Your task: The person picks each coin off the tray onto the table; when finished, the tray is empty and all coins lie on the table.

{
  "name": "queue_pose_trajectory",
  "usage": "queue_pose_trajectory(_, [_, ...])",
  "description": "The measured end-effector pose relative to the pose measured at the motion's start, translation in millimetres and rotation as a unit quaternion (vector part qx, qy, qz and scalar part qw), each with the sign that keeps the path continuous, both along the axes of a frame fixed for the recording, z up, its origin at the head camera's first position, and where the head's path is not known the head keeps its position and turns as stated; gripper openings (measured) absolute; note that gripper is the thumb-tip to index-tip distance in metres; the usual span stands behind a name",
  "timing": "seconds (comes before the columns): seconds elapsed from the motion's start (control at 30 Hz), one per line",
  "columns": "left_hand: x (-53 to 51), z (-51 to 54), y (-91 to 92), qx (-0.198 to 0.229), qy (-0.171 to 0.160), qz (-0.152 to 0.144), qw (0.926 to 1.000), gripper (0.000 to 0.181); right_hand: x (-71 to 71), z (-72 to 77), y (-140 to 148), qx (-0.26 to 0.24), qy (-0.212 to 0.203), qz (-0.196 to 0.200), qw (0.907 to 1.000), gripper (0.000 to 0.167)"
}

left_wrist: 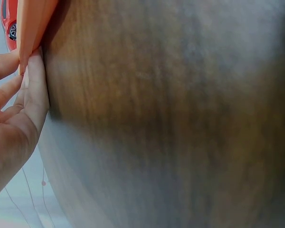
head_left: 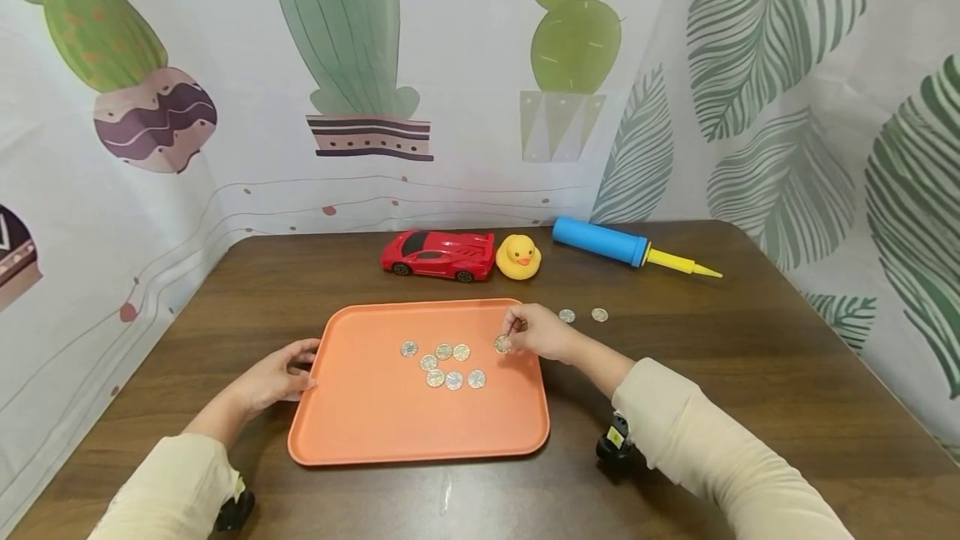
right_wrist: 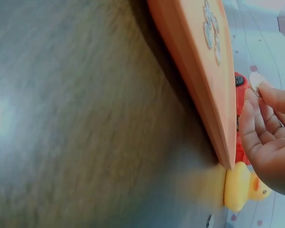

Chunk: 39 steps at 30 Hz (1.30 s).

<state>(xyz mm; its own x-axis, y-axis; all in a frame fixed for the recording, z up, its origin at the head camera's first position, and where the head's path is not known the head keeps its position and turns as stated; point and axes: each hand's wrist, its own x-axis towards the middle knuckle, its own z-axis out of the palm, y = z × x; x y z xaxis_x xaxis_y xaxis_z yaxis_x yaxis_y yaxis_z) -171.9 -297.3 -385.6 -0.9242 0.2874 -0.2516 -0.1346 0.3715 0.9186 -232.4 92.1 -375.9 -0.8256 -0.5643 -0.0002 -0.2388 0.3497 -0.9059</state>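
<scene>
An orange tray [head_left: 375, 432] lies on the brown table, with several coins [head_left: 453, 381] scattered over its middle. My right hand [head_left: 542, 332] is above the tray's right side and pinches a single coin [right_wrist: 255, 83] between thumb and fingertips, raised off the tray in the right wrist view. At the tray's left edge, my left hand [head_left: 273, 376] holds the rim, the thumb on one side and fingers on the other, as the left wrist view shows. Two more coins lie on the table beyond the tray's right corner, a left coin [head_left: 567, 316] and a right coin [head_left: 599, 315].
Behind the tray stand a red toy car [head_left: 438, 256] and a yellow rubber duck [head_left: 518, 257]. To their right lies a blue hand pump [head_left: 600, 241] with a yellow nozzle. A cactus-print cloth [head_left: 480, 65] hangs along the table's back edge.
</scene>
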Motion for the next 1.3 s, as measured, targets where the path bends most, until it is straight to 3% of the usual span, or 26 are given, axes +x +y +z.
queue_pose_trajectory(0.37, [0.5, -2.7, -0.3, 0.007, -0.002, -0.003, 1.0, 0.063, -4.3, -0.2, 28.0, -0.023, -0.035, -0.035, 0.9985, 0.01])
queue_pose_trajectory(0.83, [-1.1, -1.6, -1.6, 0.006, 0.001, -0.007, 1.0, 0.063, -7.0, 6.7, 73.1, -0.008, -0.021, -0.095, 0.9953, 0.012])
queue_pose_trajectory(1.3, [0.2, -0.8, -0.9, 0.006, -0.002, -0.008, 0.9999, 0.064, -7.1, 5.7, 120.8, -0.013, -0.009, -0.165, 0.9861, 0.012])
